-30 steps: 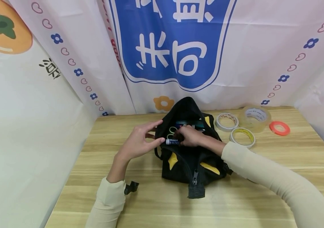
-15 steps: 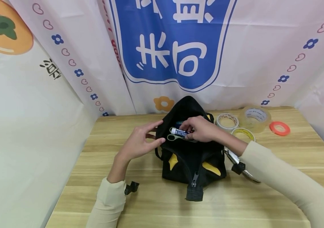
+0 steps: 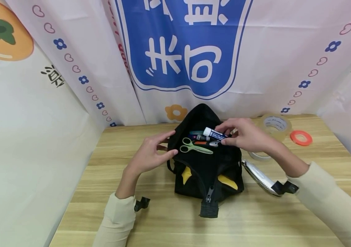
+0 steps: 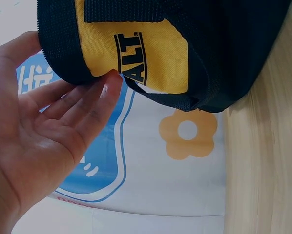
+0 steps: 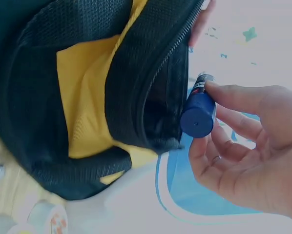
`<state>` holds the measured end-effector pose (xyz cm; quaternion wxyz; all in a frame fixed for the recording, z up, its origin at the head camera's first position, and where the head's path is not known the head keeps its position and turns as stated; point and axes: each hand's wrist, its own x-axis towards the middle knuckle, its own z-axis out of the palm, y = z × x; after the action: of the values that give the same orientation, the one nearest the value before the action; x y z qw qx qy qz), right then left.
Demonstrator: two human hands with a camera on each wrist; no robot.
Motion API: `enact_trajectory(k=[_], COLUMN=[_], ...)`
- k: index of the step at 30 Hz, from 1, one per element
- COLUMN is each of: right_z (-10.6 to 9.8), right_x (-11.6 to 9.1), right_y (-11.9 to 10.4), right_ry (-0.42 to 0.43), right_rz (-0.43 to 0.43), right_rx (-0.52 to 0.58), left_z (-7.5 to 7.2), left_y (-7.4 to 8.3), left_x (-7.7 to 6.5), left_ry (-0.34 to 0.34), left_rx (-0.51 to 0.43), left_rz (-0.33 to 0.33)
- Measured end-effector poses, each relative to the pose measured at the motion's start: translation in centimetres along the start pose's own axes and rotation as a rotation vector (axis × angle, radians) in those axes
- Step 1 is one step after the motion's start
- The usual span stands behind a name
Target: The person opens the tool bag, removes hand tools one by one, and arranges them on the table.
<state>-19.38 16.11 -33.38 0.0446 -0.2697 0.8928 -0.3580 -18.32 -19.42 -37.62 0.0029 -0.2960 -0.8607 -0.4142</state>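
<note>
A black bag with yellow patches lies with its zipped mouth wide apart. My left hand holds the left rim of its mouth, thumb and fingers at the edge; the left wrist view shows the fingertips against the bag's yellow side. My right hand pinches a blue glue stick with a white cap, over the right side of the mouth. In the right wrist view the glue stick's blue base faces the camera. Green-handled scissors lie inside the bag, beside several pens.
On the table's right are a clear tape roll, a red tape roll and a white tape roll partly behind the right arm. A silvery utility knife lies right of the bag. A printed curtain hangs behind the table.
My right hand has lifted the glue stick and drawn it rightward to the mouth's right side, uncovering the scissors and pens. The left hand has stayed at the rim.
</note>
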Motion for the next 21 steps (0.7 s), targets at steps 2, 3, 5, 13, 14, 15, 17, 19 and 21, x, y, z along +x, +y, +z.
enact_trajectory(k=[2, 3, 5, 13, 14, 15, 17, 19, 21], right_z=[-0.5, -0.6, -0.9, -1.4, -1.5, -1.5, -1.6, -1.7, -1.7], right_x=[-0.7, -1.1, -1.9, -4.6, -5.0, -5.3, -6.0, -6.7, -7.3], right_y=[0.5, 0.9, 1.6, 4.6, 4.9, 5.2, 5.9, 6.4, 6.9], right_ry=[0.010, 0.015, 0.025, 0.058, 0.065, 0.072, 0.086, 0.095, 0.101], right_rz=[0.016, 0.022, 0.034, 0.084, 0.091, 0.097, 0.116, 0.136, 0.159], right_rx=[0.001, 0.000, -0.014, -0.010, -0.001, 0.005, 0.016, 0.016, 0.013], left_z=[0.0, 0.1, 0.1, 0.2, 0.2, 0.2, 0.2, 0.2, 0.2], left_y=[0.0, -0.1, -0.1, -0.1, -0.1, -0.1, -0.1, 0.0, 0.0], left_x=[0.0, 0.0, 0.0, 0.1, 0.1, 0.2, 0.2, 0.2, 0.2], left_ry=[0.001, 0.001, 0.002, 0.002, 0.003, 0.004, 0.005, 0.005, 0.004], left_rx=[0.000, -0.001, -0.003, -0.008, -0.009, -0.010, -0.011, -0.009, -0.009], left_rz=[0.000, 0.001, 0.004, 0.007, 0.006, 0.006, 0.004, 0.001, -0.003])
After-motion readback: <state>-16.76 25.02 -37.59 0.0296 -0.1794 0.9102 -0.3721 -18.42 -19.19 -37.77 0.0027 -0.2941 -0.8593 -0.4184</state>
